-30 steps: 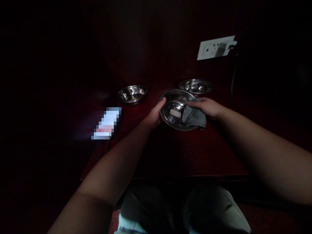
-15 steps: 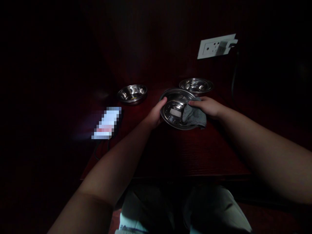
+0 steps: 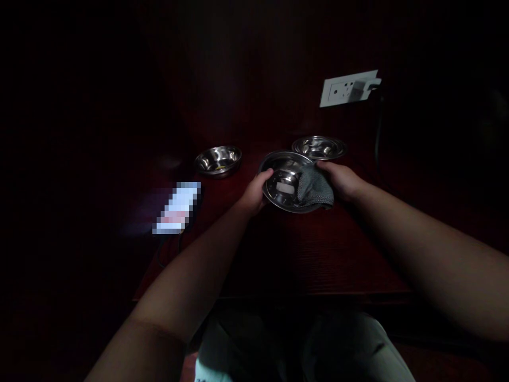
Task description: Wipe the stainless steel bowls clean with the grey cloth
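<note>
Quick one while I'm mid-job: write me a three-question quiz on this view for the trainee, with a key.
1. What lies against the inside of the held bowl, beside the right hand?
2. True or false: the thumb of the left hand lies over the held bowl's rim.
3. Fill in: the lit phone lies on the person's ___ side.

Key:
1. A gray cloth.
2. True.
3. Left.

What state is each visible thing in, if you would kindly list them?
Held metal bowl: tilted toward the camera, gripped by left hand
Gray cloth: crumpled against the held metal bowl, in right hand
Left metal bowl: upright, yellow patch inside
Right metal bowl: upright
Phone: screen lit
Wall socket: plug inserted
</note>
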A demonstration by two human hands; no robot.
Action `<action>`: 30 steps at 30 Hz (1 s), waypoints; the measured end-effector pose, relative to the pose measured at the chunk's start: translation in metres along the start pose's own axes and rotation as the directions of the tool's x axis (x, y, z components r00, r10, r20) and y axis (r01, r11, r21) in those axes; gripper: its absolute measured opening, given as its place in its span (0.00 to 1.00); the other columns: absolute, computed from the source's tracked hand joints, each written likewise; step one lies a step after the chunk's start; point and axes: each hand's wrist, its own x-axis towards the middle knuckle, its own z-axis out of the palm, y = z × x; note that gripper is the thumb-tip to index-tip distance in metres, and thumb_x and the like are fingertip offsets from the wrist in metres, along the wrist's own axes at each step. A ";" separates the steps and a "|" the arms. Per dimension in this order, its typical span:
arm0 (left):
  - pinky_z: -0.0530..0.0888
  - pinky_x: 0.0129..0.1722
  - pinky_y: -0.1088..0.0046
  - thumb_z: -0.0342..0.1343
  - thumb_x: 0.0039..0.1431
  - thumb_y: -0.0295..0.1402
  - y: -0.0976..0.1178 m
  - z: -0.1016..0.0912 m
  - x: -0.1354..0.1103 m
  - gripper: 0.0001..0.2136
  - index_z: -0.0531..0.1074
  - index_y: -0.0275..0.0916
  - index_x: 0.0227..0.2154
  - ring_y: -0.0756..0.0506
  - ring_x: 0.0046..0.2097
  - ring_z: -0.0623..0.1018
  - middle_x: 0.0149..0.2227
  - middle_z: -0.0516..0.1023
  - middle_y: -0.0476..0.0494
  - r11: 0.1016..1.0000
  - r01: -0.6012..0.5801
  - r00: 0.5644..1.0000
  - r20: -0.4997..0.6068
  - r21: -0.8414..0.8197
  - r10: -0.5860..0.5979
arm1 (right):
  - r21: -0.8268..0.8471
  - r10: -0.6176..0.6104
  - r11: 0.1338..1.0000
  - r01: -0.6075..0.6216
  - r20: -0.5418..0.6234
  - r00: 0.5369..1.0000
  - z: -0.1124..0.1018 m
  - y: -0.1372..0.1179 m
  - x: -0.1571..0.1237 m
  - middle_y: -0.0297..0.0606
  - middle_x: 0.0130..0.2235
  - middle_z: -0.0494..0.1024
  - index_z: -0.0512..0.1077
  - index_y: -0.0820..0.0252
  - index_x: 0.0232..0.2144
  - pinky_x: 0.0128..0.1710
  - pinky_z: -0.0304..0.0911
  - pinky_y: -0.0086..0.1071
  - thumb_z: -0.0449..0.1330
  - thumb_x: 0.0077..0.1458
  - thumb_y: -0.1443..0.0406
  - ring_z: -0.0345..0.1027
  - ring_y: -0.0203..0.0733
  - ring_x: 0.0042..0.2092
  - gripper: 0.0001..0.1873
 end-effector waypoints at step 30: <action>0.67 0.51 0.58 0.47 0.54 0.42 0.009 -0.005 -0.004 0.18 0.72 0.33 0.39 0.40 0.46 0.76 0.37 0.79 0.39 0.995 0.097 0.994 0.052 0.021 -0.098 | -0.311 -0.092 0.939 0.148 0.188 0.978 -0.006 0.002 0.000 0.38 0.33 0.79 0.72 0.58 0.33 0.31 0.67 0.33 0.54 0.56 0.60 0.71 0.39 0.29 0.09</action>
